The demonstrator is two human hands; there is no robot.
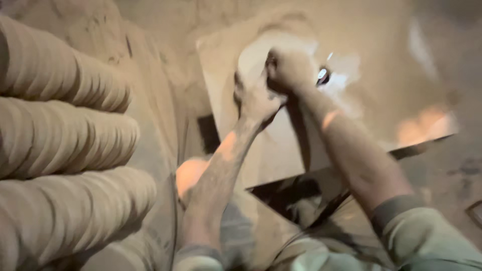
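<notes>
Close head view, facing downward.

Three rows of stacked discs (65, 150) are being kept left of the slab (281, 145), beneath both hands (273, 83).

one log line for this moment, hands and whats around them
left hand: on pale slab | right hand: gripping slab top edge | board: under slab | left of hands: disc stacks | view: blurred
</notes>
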